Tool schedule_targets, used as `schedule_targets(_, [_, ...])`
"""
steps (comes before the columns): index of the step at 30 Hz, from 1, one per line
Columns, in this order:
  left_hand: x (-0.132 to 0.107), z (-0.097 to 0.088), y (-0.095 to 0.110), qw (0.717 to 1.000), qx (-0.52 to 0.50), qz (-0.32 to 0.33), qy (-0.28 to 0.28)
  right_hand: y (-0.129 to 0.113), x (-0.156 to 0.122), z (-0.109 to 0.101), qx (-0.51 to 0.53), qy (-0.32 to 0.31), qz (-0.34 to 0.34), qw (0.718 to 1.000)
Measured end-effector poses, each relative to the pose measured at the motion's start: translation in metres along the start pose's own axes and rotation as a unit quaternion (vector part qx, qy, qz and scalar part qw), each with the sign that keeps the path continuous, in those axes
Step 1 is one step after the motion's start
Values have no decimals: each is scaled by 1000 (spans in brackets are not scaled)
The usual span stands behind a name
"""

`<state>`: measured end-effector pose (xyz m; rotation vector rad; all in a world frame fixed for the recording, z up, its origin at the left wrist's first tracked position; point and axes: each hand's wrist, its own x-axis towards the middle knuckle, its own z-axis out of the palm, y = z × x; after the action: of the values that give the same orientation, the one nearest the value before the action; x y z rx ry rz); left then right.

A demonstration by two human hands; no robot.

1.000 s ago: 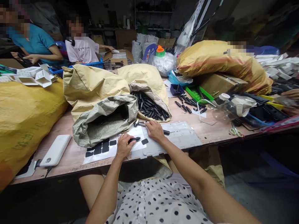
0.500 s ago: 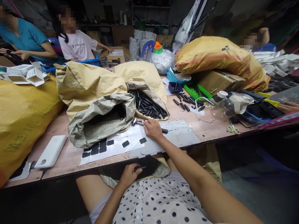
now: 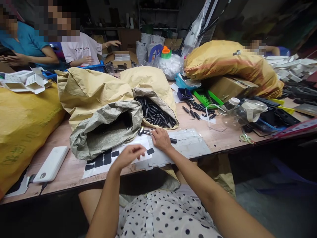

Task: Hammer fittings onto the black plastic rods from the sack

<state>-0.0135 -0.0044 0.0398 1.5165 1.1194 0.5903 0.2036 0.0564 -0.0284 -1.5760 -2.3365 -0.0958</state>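
Observation:
My right hand (image 3: 160,138) lies wrapped over the handle of a small hammer (image 3: 174,140) at the flat grey board (image 3: 190,140). The hammer's metal head points left, beside the sack mouths. Above a white sheet (image 3: 92,172) with black rounded patches (image 3: 107,158) hovers my left hand (image 3: 130,155). Its fingers are loosely bent and a little apart, with nothing visible in them. One black patch (image 3: 150,151) shows just right of its fingertips. An open sack (image 3: 155,74) behind the hammer holds many black tubular parts (image 3: 156,112). Another sack (image 3: 84,142) gapes to its left, dark inside.
A white power bank (image 3: 51,164) with a cable lies at left, near a bulging yellow sack (image 3: 27,122). To the right are a green tray (image 3: 206,98), loose black parts, a clear plastic jug (image 3: 247,112) and scissors (image 3: 247,138). Co-workers sit across the table.
My left hand has risen from my lap to above the white sheet; the thin dark piece it held is no longer seen. My right hand stays on the hammer.

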Motion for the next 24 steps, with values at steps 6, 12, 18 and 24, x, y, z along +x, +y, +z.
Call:
schedule_targets(6, [91, -50, 1, 886, 167, -102, 421, 0, 0, -1, 2, 7, -8, 1000])
schedule_targets(12, [117, -51, -5, 848, 322, -209, 366, -2, 1, -3, 9, -3, -2, 1000])
schedule_targets(18, [101, -59, -15, 838, 311, -153, 420, -2, 1, -4, 16, -10, 2, 1000])
schedule_targets(24, [37, -42, -32, 881, 196, 20, 430, -2, 2, -7, 14, -15, 4, 1000])
